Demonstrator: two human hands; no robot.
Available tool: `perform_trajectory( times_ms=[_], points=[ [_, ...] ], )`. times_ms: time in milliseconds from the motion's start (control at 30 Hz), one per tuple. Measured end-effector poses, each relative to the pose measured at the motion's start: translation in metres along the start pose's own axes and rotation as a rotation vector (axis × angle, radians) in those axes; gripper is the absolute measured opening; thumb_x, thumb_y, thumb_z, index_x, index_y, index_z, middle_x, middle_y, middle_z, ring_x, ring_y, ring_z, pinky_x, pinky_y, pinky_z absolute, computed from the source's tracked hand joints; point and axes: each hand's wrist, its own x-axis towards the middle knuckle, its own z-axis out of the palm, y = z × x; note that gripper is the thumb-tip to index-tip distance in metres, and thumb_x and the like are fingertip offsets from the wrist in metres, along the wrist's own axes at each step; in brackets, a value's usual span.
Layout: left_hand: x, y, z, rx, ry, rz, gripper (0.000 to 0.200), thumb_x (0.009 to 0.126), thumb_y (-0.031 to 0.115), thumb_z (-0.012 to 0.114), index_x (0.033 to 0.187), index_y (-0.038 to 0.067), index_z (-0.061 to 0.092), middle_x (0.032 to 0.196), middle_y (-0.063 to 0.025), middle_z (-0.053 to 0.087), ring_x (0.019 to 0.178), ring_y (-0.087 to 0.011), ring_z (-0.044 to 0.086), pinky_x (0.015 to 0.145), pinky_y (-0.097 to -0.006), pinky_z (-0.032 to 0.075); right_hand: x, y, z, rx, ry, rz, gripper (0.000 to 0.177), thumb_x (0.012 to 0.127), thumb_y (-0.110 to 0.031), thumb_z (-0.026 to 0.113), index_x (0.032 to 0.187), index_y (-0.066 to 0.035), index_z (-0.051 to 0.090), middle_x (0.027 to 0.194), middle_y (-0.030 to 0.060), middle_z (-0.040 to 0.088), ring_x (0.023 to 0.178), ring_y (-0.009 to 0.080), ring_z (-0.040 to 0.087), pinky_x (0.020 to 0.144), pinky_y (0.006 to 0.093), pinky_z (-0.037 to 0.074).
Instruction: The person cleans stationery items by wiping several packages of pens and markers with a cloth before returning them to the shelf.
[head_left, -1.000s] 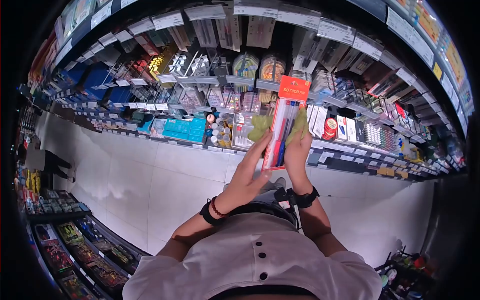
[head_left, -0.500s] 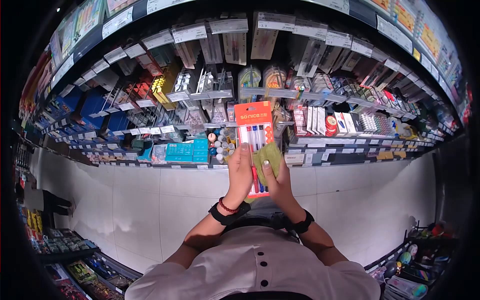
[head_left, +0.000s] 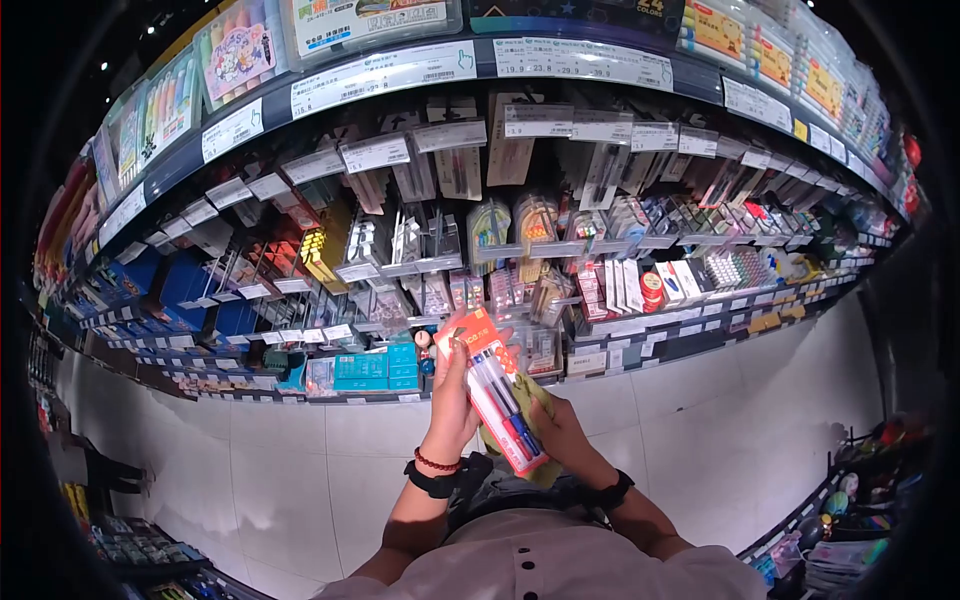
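Nearest, at the bottom edge, is the person's white buttoned shirt (head_left: 540, 565). Two bare forearms rise from it, each with one dark band at the wrist. The left wrist also carries one red bead bracelet (head_left: 437, 463).

The left hand (head_left: 450, 400) is raised with its wrist nearly straight, and its fingers (head_left: 458, 352) are clamped on the upper left edge of a single pen pack (head_left: 497, 402). The pack is an orange card tilted from upper left to lower right. Its pens lie side by side under clear plastic and are too small to count surely.

The right hand (head_left: 562, 432) sits lower and palm up beneath the pack's bottom end. Its fingers are curled round one green cloth (head_left: 543, 392), which lies between that hand and the back of the pack and shows along the right edge.

Below the hands spreads a white tiled floor (head_left: 290, 450). Farther off, the stationery shelves (head_left: 560, 250) curve across the view in several tiers, packed with hanging packs and price labels.
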Motion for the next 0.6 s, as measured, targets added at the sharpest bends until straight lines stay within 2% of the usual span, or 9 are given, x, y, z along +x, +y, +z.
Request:
perform_trajectory(
  times_ms=[100,200,267,367,467,500,533,600],
  points=[
    [0.009,-0.004,-0.003,-0.125,-0.049,-0.060,0.044,0.093,0.028,0.032,0.134,0.016,0.020,0.123,-0.0160,0.042,0.112,-0.0356,0.044,0.090,-0.0431,0.042,0.004,0.000,-0.004,0.102,0.042,-0.037,0.029,0.089,-0.022,0.044,0.098,0.004,0.053,0.062,0.0131,0.056,0.057,0.0157,0.054,0.057,0.0298,0.043],
    [0.017,-0.007,0.005,-0.054,-0.021,-0.083,0.043,0.094,0.028,0.031,0.133,0.013,0.022,0.125,-0.0173,0.040,0.110,-0.0347,0.047,0.088,-0.0427,0.043,0.007,-0.002,-0.011,0.051,0.136,0.004,0.024,0.087,-0.018,0.047,0.095,0.004,0.054,0.064,0.0134,0.058,0.059,0.0156,0.056,0.058,0.0285,0.044],
    [0.027,-0.016,0.001,-0.009,-0.014,-0.101,0.040,0.094,0.030,0.030,0.128,0.008,0.028,0.122,-0.0175,0.044,0.106,-0.0321,0.050,0.086,-0.0406,0.044,0.008,-0.004,-0.017,-0.012,0.218,0.066,0.021,0.084,-0.016,0.053,0.089,0.004,0.055,0.063,0.0142,0.058,0.058,0.0161,0.057,0.056,0.0285,0.044],
    [0.045,-0.024,0.012,0.022,-0.002,-0.127,0.039,0.093,0.031,0.030,0.121,0.005,0.033,0.113,-0.0165,0.051,0.100,-0.0276,0.054,0.083,-0.0371,0.046,0.010,-0.008,-0.034,-0.271,0.433,0.141,0.020,0.073,-0.013,0.064,0.074,0.004,0.053,0.060,0.0161,0.057,0.054,0.0177,0.057,0.052,0.0302,0.043],
    [0.071,-0.023,0.017,0.117,0.015,0.005,0.039,0.093,0.032,0.032,0.120,0.004,0.035,0.112,-0.0158,0.052,0.099,-0.0261,0.055,0.083,-0.0364,0.046,0.010,0.007,-0.061,-0.354,0.708,0.107,0.023,0.063,-0.006,0.067,0.064,0.003,0.045,0.053,0.0112,0.047,0.054,0.0063,0.045,0.048,0.0275,0.039],
    [0.085,-0.021,0.015,0.128,0.033,0.088,0.039,0.093,0.032,0.033,0.118,0.003,0.036,0.109,-0.0143,0.054,0.098,-0.0252,0.055,0.084,-0.0363,0.045,0.009,0.014,-0.073,-0.340,0.759,0.134,0.022,0.062,-0.005,0.065,0.064,0.003,0.044,0.053,0.0105,0.046,0.054,0.0069,0.043,0.048,0.0273,0.039],
    [0.095,-0.014,0.028,0.157,0.042,0.160,0.036,0.092,0.031,0.039,0.114,0.002,0.043,0.104,-0.0098,0.055,0.090,-0.0182,0.057,0.080,-0.0308,0.045,0.007,0.022,-0.087,-0.324,0.811,0.162,0.021,0.062,-0.004,0.063,0.064,0.003,0.043,0.053,0.0098,0.045,0.054,0.0076,0.041,0.049,0.0271,0.038],
    [0.127,-0.008,0.031,0.489,0.045,0.324,0.030,0.091,0.027,0.044,0.104,0.000,0.052,0.095,-0.0046,0.058,0.078,-0.0097,0.054,0.072,-0.0237,0.042,-0.002,0.054,-0.117,-0.302,0.866,0.229,0.019,0.063,-0.002,0.061,0.062,0.003,0.042,0.056,0.0068,0.047,0.056,0.0081,0.041,0.051,0.0266,0.038]
  ],
)
